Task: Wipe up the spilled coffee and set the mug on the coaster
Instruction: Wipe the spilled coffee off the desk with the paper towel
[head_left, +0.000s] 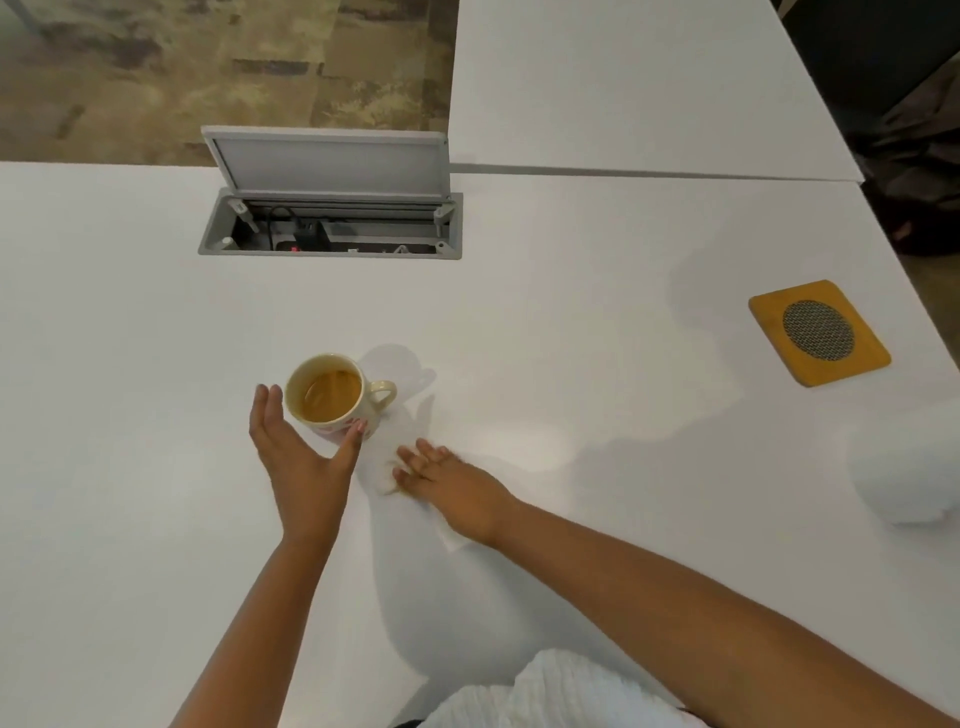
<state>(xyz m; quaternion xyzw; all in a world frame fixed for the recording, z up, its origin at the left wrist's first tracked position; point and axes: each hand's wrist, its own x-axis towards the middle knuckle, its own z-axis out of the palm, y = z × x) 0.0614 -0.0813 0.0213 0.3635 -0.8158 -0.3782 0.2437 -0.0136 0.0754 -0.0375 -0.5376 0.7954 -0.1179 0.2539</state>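
Observation:
A cream mug (337, 397) with red markings stands on the white table (571, 338), holding brown coffee, its handle pointing right. My left hand (298, 447) cups it from the near left, fingers spread; the thumb touches its near side and the fingers are just off its left rim. My right hand (452, 483) lies flat on a white paper towel (384, 467) just right of the mug. Any spill under the towel is hidden. A yellow square coaster (819, 332) with a round dark mesh centre lies far right.
An open cable hatch (330, 223) with a raised lid sits in the table behind the mug. A white paper towel roll (904, 467) rests at the right edge. A second white table (623, 78) adjoins at the back; carpeted floor shows at top left.

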